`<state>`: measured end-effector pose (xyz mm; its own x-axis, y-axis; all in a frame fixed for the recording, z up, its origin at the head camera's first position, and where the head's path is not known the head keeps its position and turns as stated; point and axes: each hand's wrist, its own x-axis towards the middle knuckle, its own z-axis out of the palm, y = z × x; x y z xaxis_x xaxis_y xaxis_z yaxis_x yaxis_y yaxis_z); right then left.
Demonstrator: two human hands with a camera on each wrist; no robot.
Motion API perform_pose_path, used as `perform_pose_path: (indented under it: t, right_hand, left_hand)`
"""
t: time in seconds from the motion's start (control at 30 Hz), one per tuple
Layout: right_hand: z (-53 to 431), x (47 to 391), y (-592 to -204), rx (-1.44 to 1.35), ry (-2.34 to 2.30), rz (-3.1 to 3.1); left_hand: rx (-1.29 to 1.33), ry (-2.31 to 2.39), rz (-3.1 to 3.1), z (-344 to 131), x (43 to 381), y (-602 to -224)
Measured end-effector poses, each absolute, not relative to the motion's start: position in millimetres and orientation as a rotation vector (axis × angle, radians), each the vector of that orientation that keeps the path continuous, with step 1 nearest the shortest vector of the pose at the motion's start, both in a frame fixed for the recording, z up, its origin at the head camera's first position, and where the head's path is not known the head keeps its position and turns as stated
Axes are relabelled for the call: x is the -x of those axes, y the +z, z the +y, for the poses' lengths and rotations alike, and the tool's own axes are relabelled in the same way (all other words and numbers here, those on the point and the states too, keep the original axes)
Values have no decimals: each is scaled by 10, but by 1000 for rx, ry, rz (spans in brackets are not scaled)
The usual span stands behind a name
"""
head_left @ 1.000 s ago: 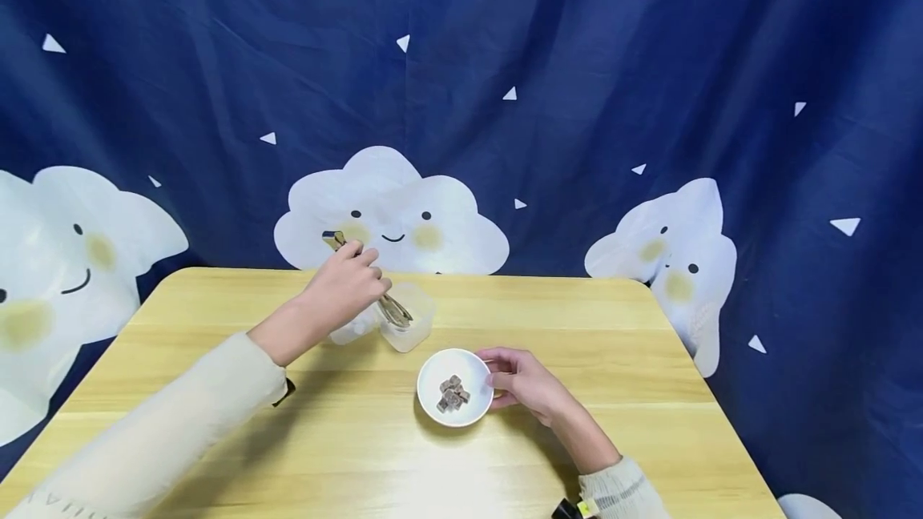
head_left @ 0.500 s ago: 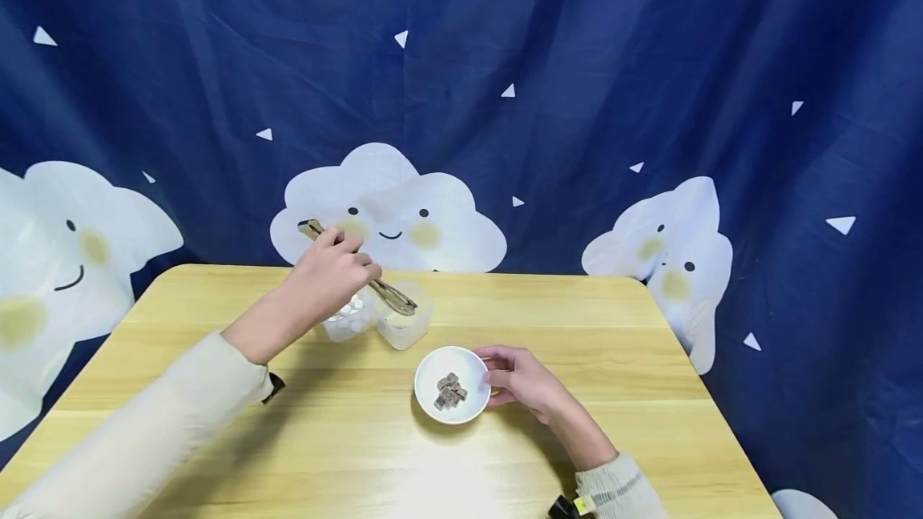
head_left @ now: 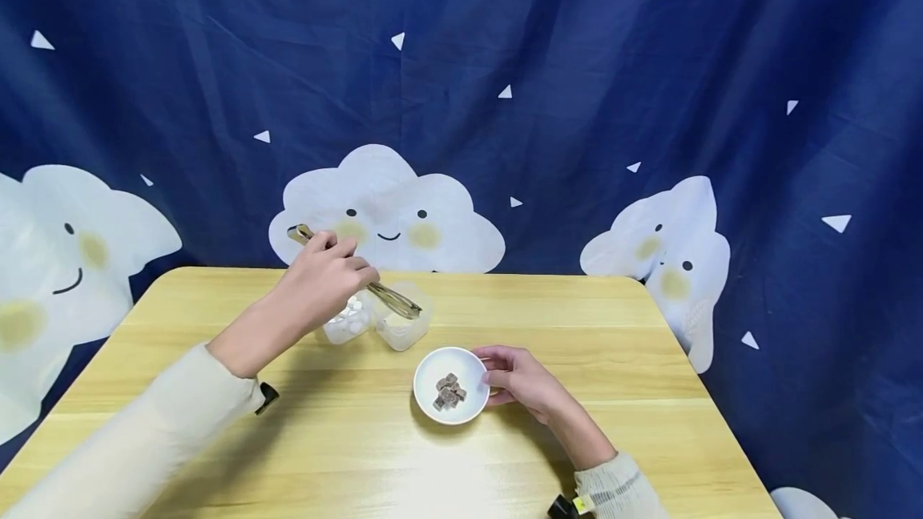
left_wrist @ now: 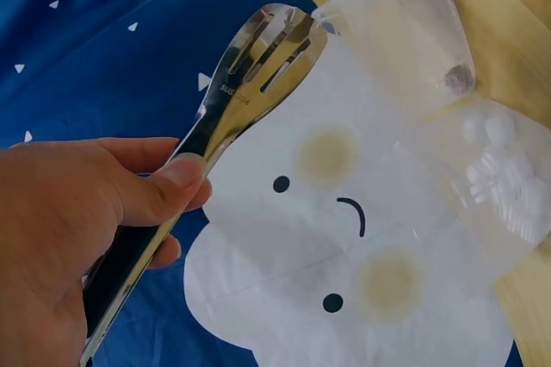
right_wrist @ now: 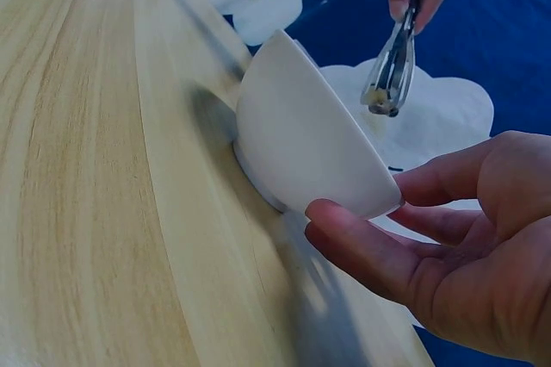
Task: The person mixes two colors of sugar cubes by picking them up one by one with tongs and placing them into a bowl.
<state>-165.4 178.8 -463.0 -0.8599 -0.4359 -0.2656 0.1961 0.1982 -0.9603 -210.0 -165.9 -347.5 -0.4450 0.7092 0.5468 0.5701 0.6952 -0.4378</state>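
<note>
In the head view my left hand (head_left: 324, 283) grips metal tongs (head_left: 395, 301), their slotted ends over a clear plastic container (head_left: 404, 335). The left wrist view shows my thumb pressed along the tongs' arm, the two heads close together. A single small brown piece (left_wrist: 456, 78) lies in a corner of that container. Beside it, a second clear container (head_left: 346, 333) holds several white pieces (left_wrist: 508, 182). My right hand (head_left: 522, 379) pinches the right side of a white bowl (head_left: 425, 363) at its rim. Several brown cubes (head_left: 449, 393) are heaped in the bowl.
The light wooden table (head_left: 591, 319) ends just behind the containers. Beyond its back edge hangs a dark blue curtain (head_left: 461, 126) printed with smiling clouds. A black wrist strap piece (head_left: 267, 397) juts from my left sleeve.
My left hand has drawn left, and the tongs have tilted flatter, their ends rising slightly over the container. The second container's white pieces now show more. The right hand stays at the bowl.
</note>
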Motion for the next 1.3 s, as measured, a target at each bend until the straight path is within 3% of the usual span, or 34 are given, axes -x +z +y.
perform_pose_path:
  t: [1.3]
  right_hand:
    - [1796,1681,-4654,210,-1698,1991]
  left_hand:
    - [1117,100,-2176,-1254,1780,-3681]
